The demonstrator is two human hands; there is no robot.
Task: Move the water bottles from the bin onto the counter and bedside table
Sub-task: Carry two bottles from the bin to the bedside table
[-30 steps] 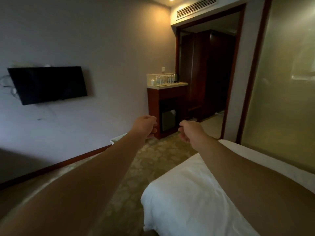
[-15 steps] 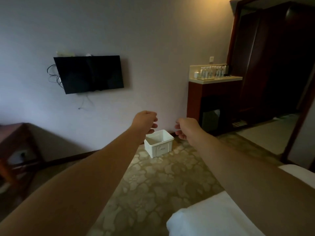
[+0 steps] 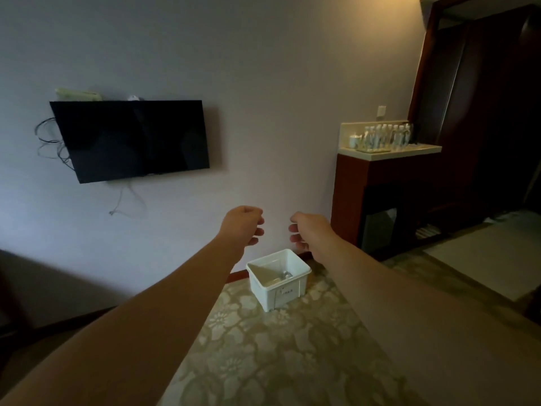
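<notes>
Compared with half a second earlier, the white rectangular plastic bin [image 3: 278, 278] on the patterned carpet lies nearer and more central, so the approach is under way (something small and clear, perhaps a bottle, glints inside). Clear water bottles [image 3: 386, 137] already stand on the pale counter [image 3: 421, 148]. The left hand [image 3: 241, 225] and right hand [image 3: 310, 231] hover well above the bin, fingers loosely curled and part-open, holding nothing.
</notes>
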